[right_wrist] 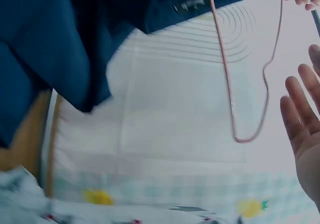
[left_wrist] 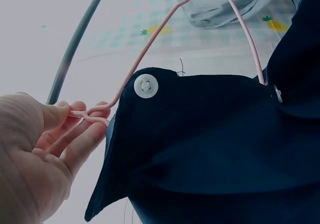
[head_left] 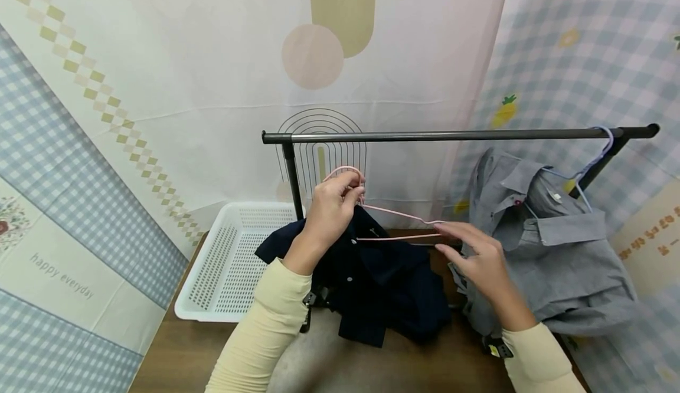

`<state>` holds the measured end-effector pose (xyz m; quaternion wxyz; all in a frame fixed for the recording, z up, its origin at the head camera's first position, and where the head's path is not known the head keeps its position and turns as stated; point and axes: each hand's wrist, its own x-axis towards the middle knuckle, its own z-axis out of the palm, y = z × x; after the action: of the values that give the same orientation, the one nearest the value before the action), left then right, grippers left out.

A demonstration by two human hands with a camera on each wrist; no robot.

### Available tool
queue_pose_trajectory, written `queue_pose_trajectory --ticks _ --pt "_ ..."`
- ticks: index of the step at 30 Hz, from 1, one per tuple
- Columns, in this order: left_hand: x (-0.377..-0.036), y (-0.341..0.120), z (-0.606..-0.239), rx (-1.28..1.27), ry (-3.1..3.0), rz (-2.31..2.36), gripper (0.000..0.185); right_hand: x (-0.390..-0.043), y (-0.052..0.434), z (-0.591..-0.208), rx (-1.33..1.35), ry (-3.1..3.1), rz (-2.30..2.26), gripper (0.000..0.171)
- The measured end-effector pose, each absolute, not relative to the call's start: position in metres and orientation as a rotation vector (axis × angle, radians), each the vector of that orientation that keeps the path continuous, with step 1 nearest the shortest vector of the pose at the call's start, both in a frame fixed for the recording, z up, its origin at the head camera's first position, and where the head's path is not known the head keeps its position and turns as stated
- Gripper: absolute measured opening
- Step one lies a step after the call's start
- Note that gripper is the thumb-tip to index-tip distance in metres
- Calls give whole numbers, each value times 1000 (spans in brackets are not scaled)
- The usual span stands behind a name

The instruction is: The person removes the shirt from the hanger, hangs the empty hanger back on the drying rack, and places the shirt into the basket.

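A: Two hands up at the pink wire hanger [head_left: 395, 223]. Left hand [head_left: 332, 204] pinches it at the neck just under the hook, fingers curled round the wire. Right hand [head_left: 478, 257] has its fingers straight and spread, holding nothing, tips just beside the hanger's far shoulder end.

B: Where's the navy shirt [head_left: 372, 275]?

A: Hanging below the left fingers, one side already on the hanger. Left wrist view shows the wire [left_wrist: 150, 58] running into the dark cloth [left_wrist: 210, 149] near a white button [left_wrist: 146, 86]. Far end of the hanger, toward the right fingertips, looks bare.

B: Step?

A: My read: threading the hanger into the shirt, roughly half done. Next move likely needs the right fingers to take the loose shoulder and pull it over the bare end while the left keeps the neck steady.

B: Containers?

A: One white perforated basket [head_left: 228, 263], beyond the left wrist on the wooden table [head_left: 180, 357]. Nothing visible inside it, though the shirt hides one corner. Grey shirt [head_left: 552, 251] hangs on a blue hanger [head_left: 592, 163] from the black rail [head_left: 457, 136], past the right fingers.
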<state>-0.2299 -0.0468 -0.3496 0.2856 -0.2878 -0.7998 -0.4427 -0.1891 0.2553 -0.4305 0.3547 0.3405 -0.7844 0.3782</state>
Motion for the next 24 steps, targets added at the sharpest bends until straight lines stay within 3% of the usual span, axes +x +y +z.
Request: queue_pose_trajectory --ticks 6,16,24 --pt "-231 -45 -349 -814 -2149 -1177 9 -203 260 -412 908 -2313 610 72" --pt "-232 -44 -349 -859 -2149 -1195 9 -227 242 -395 988 -2775 521 64" --pt "-234 -40 -350 -908 -2141 -1129 8 -231 238 -408 950 -2877 432 59"
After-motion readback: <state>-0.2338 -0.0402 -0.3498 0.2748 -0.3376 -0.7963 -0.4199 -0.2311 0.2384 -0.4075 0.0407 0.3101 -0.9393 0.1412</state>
